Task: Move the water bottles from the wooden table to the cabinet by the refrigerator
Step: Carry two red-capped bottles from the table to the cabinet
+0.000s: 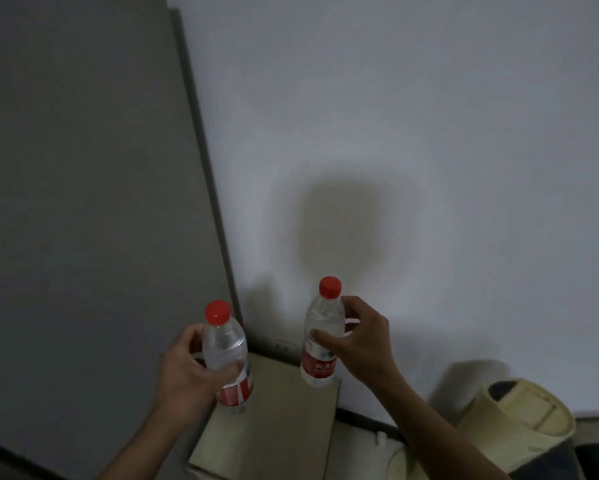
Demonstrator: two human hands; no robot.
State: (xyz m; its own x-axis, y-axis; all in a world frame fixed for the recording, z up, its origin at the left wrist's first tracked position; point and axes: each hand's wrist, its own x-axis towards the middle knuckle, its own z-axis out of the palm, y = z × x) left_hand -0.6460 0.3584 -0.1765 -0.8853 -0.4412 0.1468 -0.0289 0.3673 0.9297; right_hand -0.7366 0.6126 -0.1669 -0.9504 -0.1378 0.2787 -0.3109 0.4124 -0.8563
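1. The fingers (pixel 237 367) of the left hand (pixel 184 372) are curled round the middle of the left water bottle (pixel 227 355), thumb on the near side; the fingers (pixel 351 304) of the right hand (pixel 357 344) are wrapped round the upper body of the right water bottle (pixel 322 336), above its red label; both bottles are upright, red caps on, and well apart from each other.

2. Taking the cabinet (pixel 277 420) as the landmark: its pale wooden top lies directly under both bottles; the left bottle's base looks close to the top or just touching it, which I cannot tell; the right bottle seems to hang above the cabinet's far right corner.

3. Left of the cabinet rises the tall grey refrigerator (pixel 83 202); behind it stands the white wall (pixel 395 133); to its right on the floor lies a rolled mat (pixel 519 417).

4. Judged from this, the carry is nearly done and only the setting down is left.

5. Risks: the right bottle is near the cabinet's right edge, so a base set half off the top could tip it to the floor; the left bottle is just beside the refrigerator, so a careless lowering could knock against it; letting go before a base sits flat would topple either bottle.
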